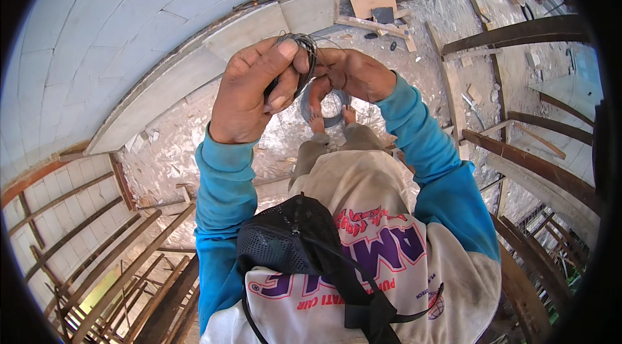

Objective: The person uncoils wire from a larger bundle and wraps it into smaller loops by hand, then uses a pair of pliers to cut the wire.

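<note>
Wire coil: thin, dark, held up above the floor in front of you.
Left hand: closed around the coil, thumb across the loops.
Right hand: fingers bent at the coil's right side; can't tell whether they pinch a strand.
Floor coil: larger, grey, at your feet, short of the floor's edge along the wall.
Handling: keep your left grip snug; loops would likely spring loose. Work one strand at a time, since thin wire probably kinks.
Hidden: loops behind your left fingers, some right fingertips.
Unclear: wire ends; whether toes touch the floor coil.
</note>
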A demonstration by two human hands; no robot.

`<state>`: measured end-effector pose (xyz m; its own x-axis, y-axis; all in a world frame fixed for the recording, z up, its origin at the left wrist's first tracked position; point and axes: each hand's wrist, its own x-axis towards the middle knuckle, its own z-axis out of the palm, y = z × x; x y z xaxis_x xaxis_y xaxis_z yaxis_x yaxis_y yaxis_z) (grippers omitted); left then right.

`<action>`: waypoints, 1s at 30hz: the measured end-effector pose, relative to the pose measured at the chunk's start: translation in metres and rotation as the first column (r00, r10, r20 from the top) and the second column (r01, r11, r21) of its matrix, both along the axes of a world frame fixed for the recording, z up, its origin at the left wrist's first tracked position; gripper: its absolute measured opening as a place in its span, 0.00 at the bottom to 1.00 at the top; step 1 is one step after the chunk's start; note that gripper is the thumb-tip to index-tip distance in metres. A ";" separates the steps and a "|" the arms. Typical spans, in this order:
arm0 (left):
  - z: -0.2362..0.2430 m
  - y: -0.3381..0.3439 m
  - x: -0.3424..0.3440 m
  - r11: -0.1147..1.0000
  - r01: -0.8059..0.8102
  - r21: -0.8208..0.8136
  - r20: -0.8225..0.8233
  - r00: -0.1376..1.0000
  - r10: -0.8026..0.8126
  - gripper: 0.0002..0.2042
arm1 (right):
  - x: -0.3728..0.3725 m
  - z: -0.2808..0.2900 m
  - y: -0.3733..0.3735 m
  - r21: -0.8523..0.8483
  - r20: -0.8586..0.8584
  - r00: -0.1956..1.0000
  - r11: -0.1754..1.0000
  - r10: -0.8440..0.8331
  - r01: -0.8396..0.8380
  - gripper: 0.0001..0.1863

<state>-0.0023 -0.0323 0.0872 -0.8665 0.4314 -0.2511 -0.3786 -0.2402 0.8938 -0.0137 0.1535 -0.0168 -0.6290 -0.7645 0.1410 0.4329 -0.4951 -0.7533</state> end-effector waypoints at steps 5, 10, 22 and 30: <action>0.003 -0.005 -0.001 0.999 -0.047 -0.016 -0.026 0.999 0.046 0.15 | -0.006 0.006 0.005 0.028 -0.153 0.980 0.991 -0.128 0.133 0.27; 0.001 -0.014 0.001 0.994 0.108 -0.004 0.088 0.990 -0.107 0.15 | -0.023 0.003 0.018 0.267 -0.233 0.944 0.918 -0.233 0.292 0.14; -0.035 -0.013 0.019 0.971 0.158 -0.181 0.242 0.964 -0.112 0.15 | -0.006 0.037 0.005 0.528 -0.515 0.840 0.834 0.168 0.157 0.31; -0.044 -0.030 0.028 0.904 0.409 -0.128 0.268 0.891 -0.365 0.19 | -0.028 0.016 0.042 0.566 -0.293 0.948 0.821 0.123 0.068 0.13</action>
<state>0.0253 -0.0625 0.0431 -0.5470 0.6500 -0.5275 -0.6106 0.1213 0.7826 -0.0420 0.1954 -0.0013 -0.6050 -0.7838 -0.1403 0.1430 0.0664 -0.9875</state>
